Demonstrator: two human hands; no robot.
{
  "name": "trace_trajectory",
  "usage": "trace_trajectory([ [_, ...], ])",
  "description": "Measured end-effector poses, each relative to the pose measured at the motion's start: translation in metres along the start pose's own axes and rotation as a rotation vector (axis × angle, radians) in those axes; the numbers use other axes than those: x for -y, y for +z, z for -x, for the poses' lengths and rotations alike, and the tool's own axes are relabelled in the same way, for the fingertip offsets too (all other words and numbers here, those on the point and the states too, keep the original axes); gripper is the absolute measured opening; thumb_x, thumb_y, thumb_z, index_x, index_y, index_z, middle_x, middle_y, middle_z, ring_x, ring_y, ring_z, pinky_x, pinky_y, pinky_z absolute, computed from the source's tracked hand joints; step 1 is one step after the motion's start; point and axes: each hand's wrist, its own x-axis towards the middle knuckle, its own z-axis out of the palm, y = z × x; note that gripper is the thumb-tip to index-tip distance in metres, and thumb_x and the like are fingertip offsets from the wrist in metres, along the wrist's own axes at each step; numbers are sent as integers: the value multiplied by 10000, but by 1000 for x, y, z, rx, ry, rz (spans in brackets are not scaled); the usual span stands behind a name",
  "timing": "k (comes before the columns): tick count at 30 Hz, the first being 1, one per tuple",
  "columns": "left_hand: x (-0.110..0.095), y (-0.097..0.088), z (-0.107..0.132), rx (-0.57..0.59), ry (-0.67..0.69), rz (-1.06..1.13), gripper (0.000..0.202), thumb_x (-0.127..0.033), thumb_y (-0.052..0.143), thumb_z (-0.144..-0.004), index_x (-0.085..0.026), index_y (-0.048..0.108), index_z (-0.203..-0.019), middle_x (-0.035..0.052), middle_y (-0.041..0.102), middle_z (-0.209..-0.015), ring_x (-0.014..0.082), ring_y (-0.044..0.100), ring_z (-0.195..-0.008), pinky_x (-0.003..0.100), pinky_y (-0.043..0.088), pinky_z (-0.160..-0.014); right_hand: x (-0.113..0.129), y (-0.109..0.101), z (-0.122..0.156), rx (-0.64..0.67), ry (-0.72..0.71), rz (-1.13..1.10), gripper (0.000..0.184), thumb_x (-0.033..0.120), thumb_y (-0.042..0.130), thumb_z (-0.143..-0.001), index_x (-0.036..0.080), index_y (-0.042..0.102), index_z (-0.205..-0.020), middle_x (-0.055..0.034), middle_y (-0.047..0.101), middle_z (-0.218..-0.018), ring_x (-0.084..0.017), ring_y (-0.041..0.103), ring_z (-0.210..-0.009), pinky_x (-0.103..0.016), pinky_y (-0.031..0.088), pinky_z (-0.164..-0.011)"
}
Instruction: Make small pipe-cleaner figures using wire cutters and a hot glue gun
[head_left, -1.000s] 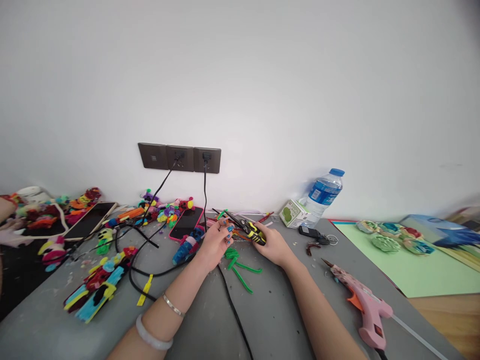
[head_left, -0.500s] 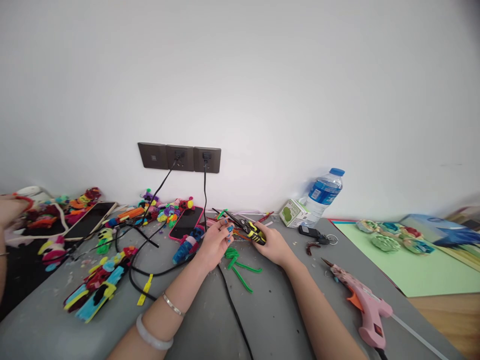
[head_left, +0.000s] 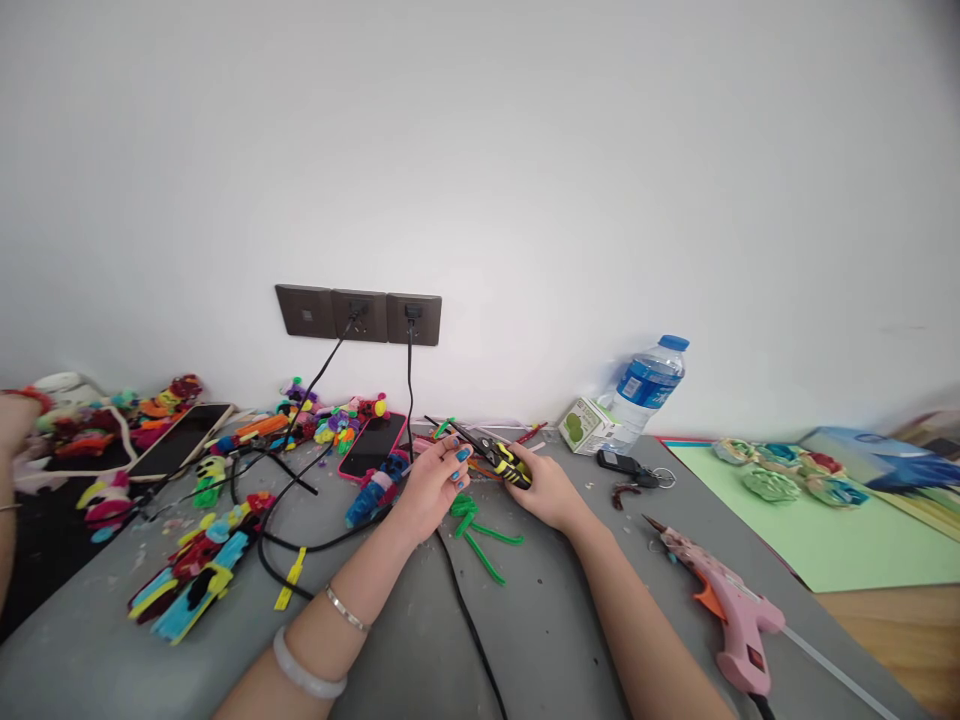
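Note:
My right hand [head_left: 546,490] is closed round the yellow-and-black handles of a pair of pliers [head_left: 493,455], whose jaws point up and left. Beside it my left hand [head_left: 435,480] is curled, thumb and fingers drawn together; what they pinch, if anything, is too small to make out. A bit of green pipe cleaner [head_left: 445,427] shows near the jaws, above the left fingers. Below the hands a bent green pipe cleaner figure [head_left: 480,535] lies on the grey table [head_left: 547,630]. To the left of my left hand rests a blue and pink pipe cleaner figure [head_left: 377,490].
Black cables [head_left: 457,590] run from the wall sockets [head_left: 358,316] across the table. Phones [head_left: 373,445] and several fuzzy figures [head_left: 196,570] lie left. Another person's hand [head_left: 16,425] is at far left. A bottle [head_left: 649,390], keys [head_left: 634,468] and a pink glue gun [head_left: 727,610] stand or lie right.
My left fingers have shifted slightly beside the pliers. The other person's hand has moved a little at far left. My right hand keeps its grip on the pliers.

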Motion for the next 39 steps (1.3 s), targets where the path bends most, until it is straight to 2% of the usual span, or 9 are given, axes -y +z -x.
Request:
trace_trajectory([
  [14,2,-2,-1,-6,-19,26,338,-147,815,-625,-135,583,-870,-8,567,-779,59,453,-609,205,342,-550,-1,1,-1,4,-2,11,535,256,546,-728,179,579,-1256,-106,712,-1078,-288,656,-958,-329,459,-777],
  [19,2,-3,-1,11,-3,-4,332,-114,806,-628,-150,559,-848,-45,504,-716,41,392,-551,202,328,-541,-2,2,-1,1,-7,3,529,250,543,-728,184,581,-1252,-105,712,-1078,-285,658,-956,-325,460,-771],
  [24,4,-4,-2,-5,-1,-16,341,-171,835,-619,-143,576,-839,-52,467,-660,48,399,-556,194,321,-529,-3,3,-1,-4,-7,11,543,255,548,-727,185,572,-1265,-102,710,-1093,-277,659,-955,-318,459,-772],
  [39,3,-5,-3,-60,44,-99,386,-246,889,-548,-112,652,-822,-16,542,-707,44,428,-562,177,344,-486,0,0,-1,11,-3,-15,538,246,539,-729,166,570,-1261,-100,721,-1026,-265,660,-891,-318,451,-755],
])
